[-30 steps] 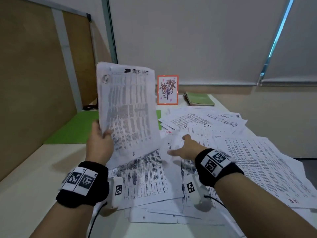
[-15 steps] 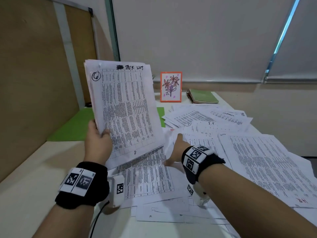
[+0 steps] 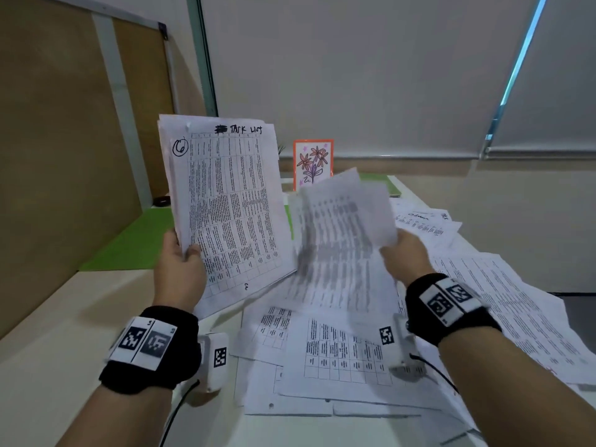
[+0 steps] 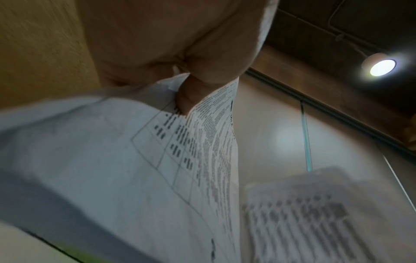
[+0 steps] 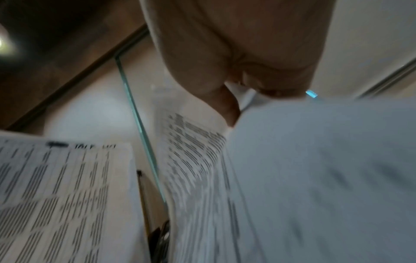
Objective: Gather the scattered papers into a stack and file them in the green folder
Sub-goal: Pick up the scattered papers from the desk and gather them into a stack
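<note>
The left hand [image 3: 179,269] holds an upright stack of white printed sheets headed "TASK LIST" [image 3: 225,201], thumb in front and fingers [image 4: 191,96] curled round its lower left edge. The right hand [image 3: 403,256] pinches a blurred bundle of white printed pages [image 3: 338,240] by its right edge. The bundle stands just right of the stack, long axis roughly upright and parallel to it, perhaps touching at the lower corner. Joining them looks like a short leftward move for the right hand. More loose printed papers [image 3: 342,353] cover the pale worktop [image 3: 64,321]. The flat green folder [image 3: 135,243] lies behind the stack, nearer the left hand.
</note>
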A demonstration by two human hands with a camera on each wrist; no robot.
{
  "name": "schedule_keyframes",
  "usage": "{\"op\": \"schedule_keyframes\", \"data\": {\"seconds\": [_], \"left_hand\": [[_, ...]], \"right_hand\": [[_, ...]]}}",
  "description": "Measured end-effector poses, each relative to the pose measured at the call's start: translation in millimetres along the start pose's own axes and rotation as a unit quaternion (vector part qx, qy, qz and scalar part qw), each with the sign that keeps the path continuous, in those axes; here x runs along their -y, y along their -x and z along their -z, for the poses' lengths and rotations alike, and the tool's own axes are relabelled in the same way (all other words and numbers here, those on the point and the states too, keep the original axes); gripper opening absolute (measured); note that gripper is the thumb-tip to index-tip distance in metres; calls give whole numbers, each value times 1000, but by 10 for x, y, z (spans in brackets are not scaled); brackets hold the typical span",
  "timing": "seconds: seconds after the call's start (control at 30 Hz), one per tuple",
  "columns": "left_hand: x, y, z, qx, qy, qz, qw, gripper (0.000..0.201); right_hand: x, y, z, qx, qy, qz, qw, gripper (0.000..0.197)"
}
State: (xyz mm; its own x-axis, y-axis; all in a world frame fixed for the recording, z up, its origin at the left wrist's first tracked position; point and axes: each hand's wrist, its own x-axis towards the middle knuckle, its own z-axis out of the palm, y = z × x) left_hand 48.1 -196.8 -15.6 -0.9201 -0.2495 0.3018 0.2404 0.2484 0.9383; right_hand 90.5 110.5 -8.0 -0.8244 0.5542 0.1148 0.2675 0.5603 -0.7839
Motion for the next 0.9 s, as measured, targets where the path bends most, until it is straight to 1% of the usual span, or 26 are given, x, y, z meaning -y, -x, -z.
{"op": "schedule_keyframes", "data": {"seconds": [0.07, 0.13, 0.2, 0.27, 0.33, 0.43, 0.57, 0.67, 0.73, 0.83, 0.9], "left_hand": [[-1, -2, -32, -1, -8, 4, 1000, 24], [-4, 1, -77, 2, -7, 7, 1000, 27], [-21, 6, -126, 8, 5, 6, 1000, 24], [-49, 10, -168, 15, 14, 1, 1000, 22], [-82, 17, -203, 24, 24, 0, 999, 24], [-149, 49, -255, 53, 33, 1, 998, 27], [-220, 100, -320, 87, 55, 8, 995, 33], [-282, 161, -383, 120, 59, 3, 991, 36], [-345, 221, -428, 152, 70, 17, 986, 37], [-429, 323, -498, 205, 120, 46, 970, 38], [-451, 347, -540, 220, 127, 52, 966, 36]], "right_hand": [[-16, 14, 202, -67, -89, 16, 994, 35], [-43, 6, 340, -93, -181, 43, 978, 34], [-60, -6, 419, -111, -266, 68, 955, 22], [-61, -17, 468, -122, -313, 85, 938, 17], [-54, -30, 502, -118, -334, 101, 930, 16], [-15, -64, 473, -87, -369, 98, 920, 12], [62, -94, 405, -56, -417, 83, 903, 21], [75, -98, 331, 13, -381, 78, 921, 32], [76, -83, 254, 47, -346, 66, 935, 35], [52, -71, 134, 47, -310, 53, 948, 39], [36, -69, 85, 38, -295, 52, 953, 41]]}}
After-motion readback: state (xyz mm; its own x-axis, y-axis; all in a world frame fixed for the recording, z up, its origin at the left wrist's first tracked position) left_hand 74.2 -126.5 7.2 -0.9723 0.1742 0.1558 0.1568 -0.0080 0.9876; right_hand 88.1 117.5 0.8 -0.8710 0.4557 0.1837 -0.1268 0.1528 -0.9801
